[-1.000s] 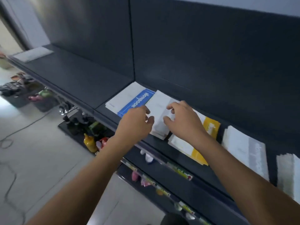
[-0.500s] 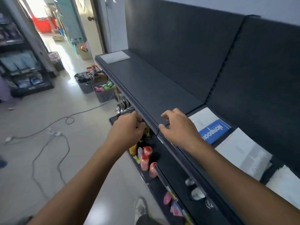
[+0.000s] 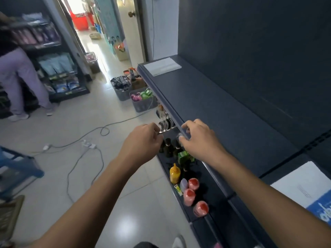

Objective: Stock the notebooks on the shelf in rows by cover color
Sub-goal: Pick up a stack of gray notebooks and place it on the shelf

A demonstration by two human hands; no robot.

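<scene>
Looks left now along the dark shelf (image 3: 223,108), mostly bare here, no longer down at the row being laid. Leaves the blue-and-white notebook (image 3: 302,188) flat at the lower right, its neighbours out of sight. Shows what looks like a white notebook (image 3: 162,66) alone at the far end. Carries nothing: left hand (image 3: 143,140) loosely curled and empty off the shelf's edge, right hand (image 3: 198,140) curled at the front rail, grip or mere touch unclear. Suggests one placement done and a move toward more stock.

Place: a small shop.
Shelving: long dark display shelf (image 3: 223,111) under the right hand (image 3: 202,142), bottled goods (image 3: 193,184) on the tier below it.
Aisle: stock baskets (image 3: 143,107) beyond that hand, rack of packets (image 3: 59,65) far left.
</scene>
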